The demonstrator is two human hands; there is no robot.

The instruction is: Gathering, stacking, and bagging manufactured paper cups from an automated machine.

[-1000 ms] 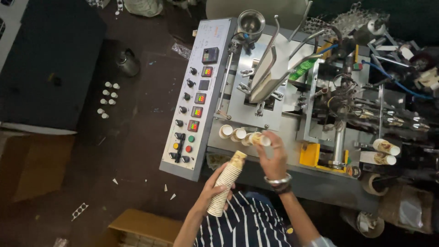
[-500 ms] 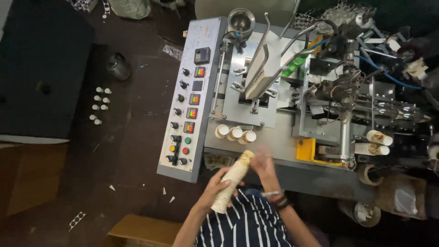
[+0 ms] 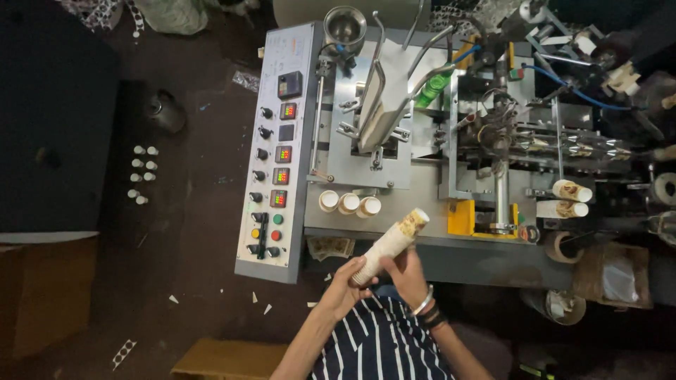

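Cup stack [image 3: 389, 245] seemingly clear of machine edge [image 3: 422, 239]

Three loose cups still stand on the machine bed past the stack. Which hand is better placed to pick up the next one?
Probably the right hand: it only steadies the cup stack mid-length, while the left hand grips its base. The three loose cups stand just beyond both hands.

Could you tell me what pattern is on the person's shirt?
The shirt has dark and white stripes, seen in the head view.
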